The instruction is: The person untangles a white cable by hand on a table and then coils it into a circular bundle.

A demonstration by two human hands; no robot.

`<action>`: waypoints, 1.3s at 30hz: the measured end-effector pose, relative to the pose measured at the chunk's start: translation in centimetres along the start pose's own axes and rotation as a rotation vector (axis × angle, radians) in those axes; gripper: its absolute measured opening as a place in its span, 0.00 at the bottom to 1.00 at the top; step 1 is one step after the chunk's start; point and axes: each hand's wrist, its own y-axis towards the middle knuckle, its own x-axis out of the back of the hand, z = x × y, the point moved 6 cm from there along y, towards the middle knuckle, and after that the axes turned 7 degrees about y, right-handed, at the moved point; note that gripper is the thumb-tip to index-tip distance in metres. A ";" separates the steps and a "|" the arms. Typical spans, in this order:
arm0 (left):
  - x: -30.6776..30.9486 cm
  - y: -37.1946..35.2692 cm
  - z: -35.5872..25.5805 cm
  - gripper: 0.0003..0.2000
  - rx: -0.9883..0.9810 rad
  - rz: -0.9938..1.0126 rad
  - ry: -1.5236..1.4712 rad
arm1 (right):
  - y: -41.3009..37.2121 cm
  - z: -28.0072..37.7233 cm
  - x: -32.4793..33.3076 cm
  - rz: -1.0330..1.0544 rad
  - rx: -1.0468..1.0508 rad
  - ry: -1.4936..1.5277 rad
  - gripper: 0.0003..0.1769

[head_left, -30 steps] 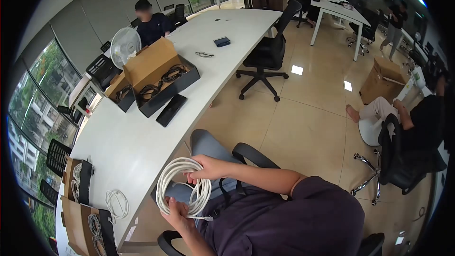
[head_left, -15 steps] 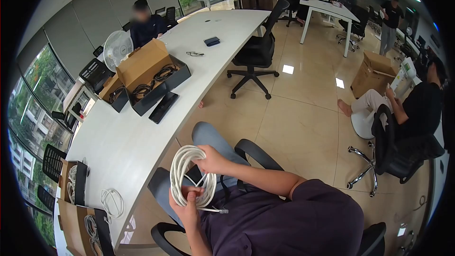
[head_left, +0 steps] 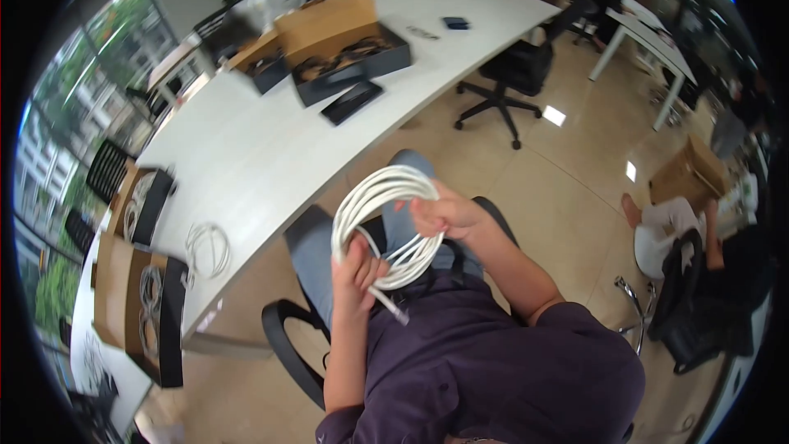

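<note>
A coiled white network cable [head_left: 352,207] is held over my lap between my two hands. My left hand [head_left: 357,270] grips the lower left of the coil, fingers curled round the strands. On the opposite side, my right hand [head_left: 448,212] is closed on the coil's right edge. One loose end with a clear plug [head_left: 400,317] hangs below the loops, in front of the dark shirt.
On the white table [head_left: 271,156] to the left lie another white cable [head_left: 207,248], a black tray-like lid [head_left: 352,103] and open boxes of cables [head_left: 349,66]. More cable boxes [head_left: 168,312] stand nearer. An office chair [head_left: 518,70] is beyond; a seated person [head_left: 699,271] is at right.
My view has turned left and down. Both hands still hold the coil, which now appears wider and more open, with my hands farther apart on it.
</note>
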 end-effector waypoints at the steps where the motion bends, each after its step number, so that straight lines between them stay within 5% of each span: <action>1: 0.7 0.7 -0.1 0.07 -0.011 -0.100 0.075 | 0.6 -0.2 0.6 -0.061 0.006 -0.023 0.10; 5: 4.2 2.4 -0.1 0.11 -0.018 -0.359 0.308 | 3.0 0.0 1.1 -0.237 0.024 -0.132 0.07; 8: 4.8 2.5 -1.4 0.21 -0.085 -0.276 0.511 | 4.5 1.1 2.0 -0.282 0.087 -0.137 0.07; 12: 6.2 2.4 -2.0 0.24 -0.273 -0.406 0.497 | 4.8 3.8 3.5 -0.393 0.231 -0.024 0.07; 14: 6.7 2.0 -2.3 0.27 -0.312 -0.350 0.416 | 4.8 4.9 4.3 -0.357 0.252 0.056 0.09; 19: 3.8 2.4 0.0 0.28 -0.073 -0.024 0.915 | 4.5 6.8 5.6 -0.246 0.319 0.310 0.11; 22: 3.0 1.7 3.2 0.28 0.165 0.290 0.610 | 4.0 7.4 6.3 -0.266 0.387 0.324 0.10; 23: 2.2 1.6 3.0 0.27 0.072 0.324 0.627 | 3.8 7.6 6.5 -0.306 0.412 0.302 0.10; 26: 2.4 0.6 2.2 0.25 0.209 0.241 0.350 | 2.9 8.0 7.2 -0.390 0.426 0.257 0.10; 30: 3.5 0.1 -0.7 0.21 0.130 -0.123 0.211 | 2.2 7.9 7.3 -0.417 0.428 0.197 0.10; 34: 3.4 -0.3 -2.4 0.24 0.190 -0.021 -0.300 | 1.7 8.1 5.9 -0.462 0.481 -0.025 0.10; 39: 3.6 -1.7 -6.7 0.27 0.034 -0.146 -0.279 | 2.0 8.3 5.8 -0.486 0.429 -0.141 0.07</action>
